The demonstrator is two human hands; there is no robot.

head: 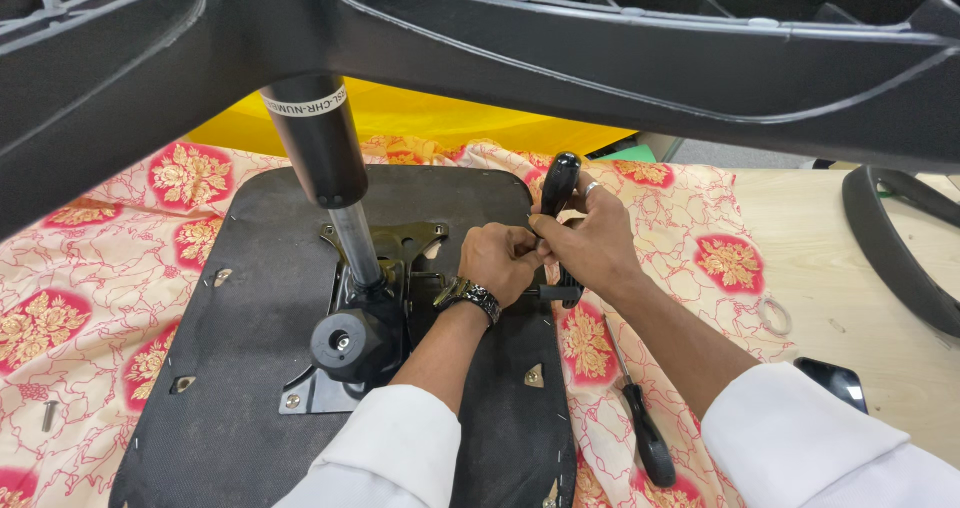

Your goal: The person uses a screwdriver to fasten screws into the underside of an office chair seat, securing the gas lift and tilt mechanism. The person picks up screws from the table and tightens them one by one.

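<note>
**Both hands on black lever at upturned chair seat**

Chair base point(600, 58), black plastic spokes, fills the whole top of the frame and blocks the view behind it; yellow surface point(420, 118) shows in the gap below.

Patterned cloth point(110, 258), pink with red and gold flower patches, covers the table from the left edge to right of centre. Bare wooden tabletop point(820, 228) at right.

Seat underside point(240, 298), dark fabric panel, lies flat on the cloth, centre-left to the bottom edge.

Gas cylinder point(320, 158), black sleeve over a chrome rod, rises tilted from the seat mechanism point(370, 298) up to the base. It stands just left of the hands, not across them. Black knob point(342, 342) sticks out of the mechanism at lower centre.

Black curved part point(890, 248) lies on the wood at the right edge.

Right hand point(590, 243), centre frame, wraps a black lever handle point(558, 183) that stands nearly upright at the seat's right edge; ring on one finger. Left hand point(500, 258), watch at the wrist, is closed with its fingertips pinched against the same lever, touching the right hand. What the fingertips pinch is hidden.

Screwdriver point(640, 418), black handle, lies on the cloth between the forearms, lower centre-right, untouched. Phone point(832, 380) lies on the wood, lower right. Washer ring point(775, 315) sits at the cloth's edge. Loose screw point(48, 415) on the cloth, far left.
</note>
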